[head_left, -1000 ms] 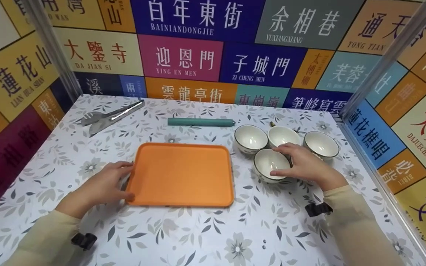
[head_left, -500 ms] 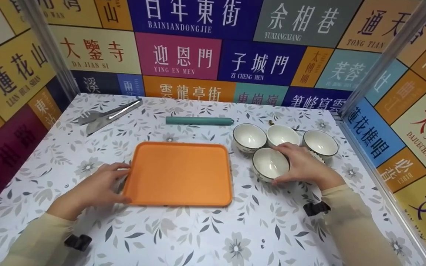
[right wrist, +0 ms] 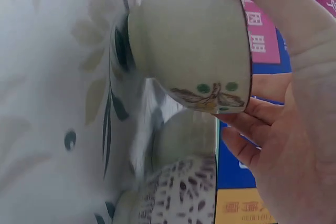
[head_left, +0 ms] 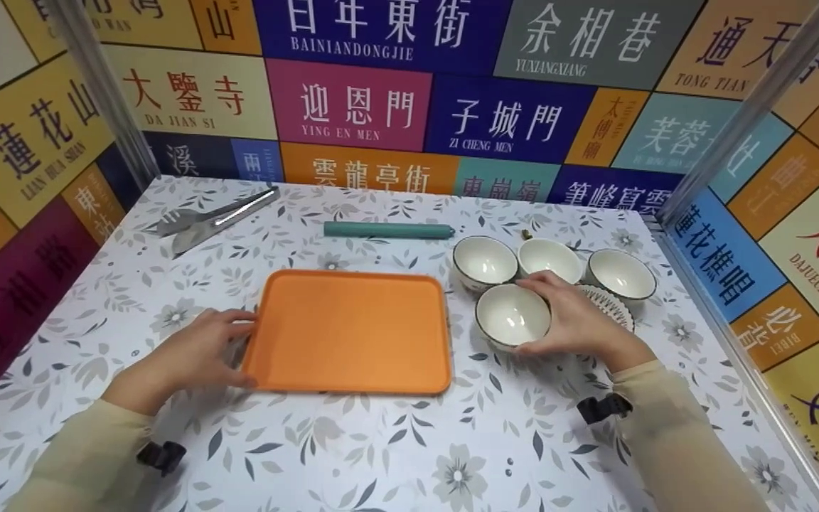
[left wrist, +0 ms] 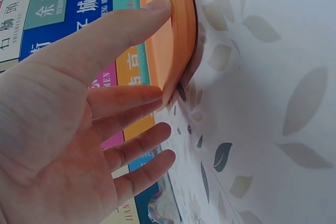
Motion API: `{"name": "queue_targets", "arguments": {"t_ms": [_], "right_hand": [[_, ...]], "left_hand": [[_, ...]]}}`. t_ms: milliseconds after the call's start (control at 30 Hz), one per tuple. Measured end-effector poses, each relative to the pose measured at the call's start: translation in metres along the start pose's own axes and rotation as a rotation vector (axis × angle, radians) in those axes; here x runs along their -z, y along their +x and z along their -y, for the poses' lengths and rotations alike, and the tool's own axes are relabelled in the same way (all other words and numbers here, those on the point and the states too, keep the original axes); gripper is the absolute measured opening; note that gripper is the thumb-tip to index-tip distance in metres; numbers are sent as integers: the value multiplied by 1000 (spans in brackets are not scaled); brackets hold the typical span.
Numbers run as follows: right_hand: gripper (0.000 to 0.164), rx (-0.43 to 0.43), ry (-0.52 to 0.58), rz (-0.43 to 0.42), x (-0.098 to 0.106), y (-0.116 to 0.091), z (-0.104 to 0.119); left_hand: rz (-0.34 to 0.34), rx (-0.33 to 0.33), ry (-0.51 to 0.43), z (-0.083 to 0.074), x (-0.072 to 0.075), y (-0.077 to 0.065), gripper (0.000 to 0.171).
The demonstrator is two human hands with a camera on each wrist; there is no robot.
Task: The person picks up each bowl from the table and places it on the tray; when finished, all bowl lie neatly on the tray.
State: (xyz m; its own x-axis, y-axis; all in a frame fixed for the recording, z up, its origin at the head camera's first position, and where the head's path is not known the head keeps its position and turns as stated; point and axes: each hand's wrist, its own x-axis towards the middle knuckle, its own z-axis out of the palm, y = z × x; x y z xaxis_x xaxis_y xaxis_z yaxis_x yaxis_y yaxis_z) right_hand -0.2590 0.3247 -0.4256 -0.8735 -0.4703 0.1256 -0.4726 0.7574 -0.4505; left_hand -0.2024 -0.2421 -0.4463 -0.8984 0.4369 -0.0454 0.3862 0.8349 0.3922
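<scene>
My right hand [head_left: 580,320] grips a small white bowl [head_left: 512,316] with a dark rim, thumb on the near side and fingers on the far side. The right wrist view shows a leaf pattern on the side of this bowl [right wrist: 194,45]. At the left edge of an orange rectangular tray [head_left: 352,334] rests my left hand [head_left: 189,355]. Its fingers are fairly straight and spread; thumb and index fingertips lie at the tray rim [left wrist: 178,35] in the left wrist view, while the other fingers stand off it.
Behind the held bowl stand more white bowls [head_left: 484,262], and a speckled bowl [head_left: 612,306] sits partly behind my right hand. A green stick-like cylinder [head_left: 388,230] lies beyond the tray. Metal tongs [head_left: 221,220] lie at the back left. Sign-covered walls [head_left: 352,107] enclose the table.
My right hand has closed round the front bowl and drawn it slightly left, away from the speckled bowl, which shows more now. My left hand stays at the tray's edge.
</scene>
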Motion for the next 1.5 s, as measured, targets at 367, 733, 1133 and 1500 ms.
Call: {"name": "queue_targets", "arguments": {"t_ms": [367, 733, 1133, 1500], "right_hand": [[115, 97, 121, -40, -35, 34, 51], [114, 136, 204, 43, -81, 98, 104], [113, 24, 274, 40, -120, 157, 149], [108, 39, 291, 16, -156, 195, 181]], "left_hand": [[31, 37, -13, 0, 0, -1, 80], [22, 46, 30, -3, 7, -1, 79], [24, 32, 59, -4, 3, 2, 75], [20, 43, 45, -3, 3, 2, 78]]}}
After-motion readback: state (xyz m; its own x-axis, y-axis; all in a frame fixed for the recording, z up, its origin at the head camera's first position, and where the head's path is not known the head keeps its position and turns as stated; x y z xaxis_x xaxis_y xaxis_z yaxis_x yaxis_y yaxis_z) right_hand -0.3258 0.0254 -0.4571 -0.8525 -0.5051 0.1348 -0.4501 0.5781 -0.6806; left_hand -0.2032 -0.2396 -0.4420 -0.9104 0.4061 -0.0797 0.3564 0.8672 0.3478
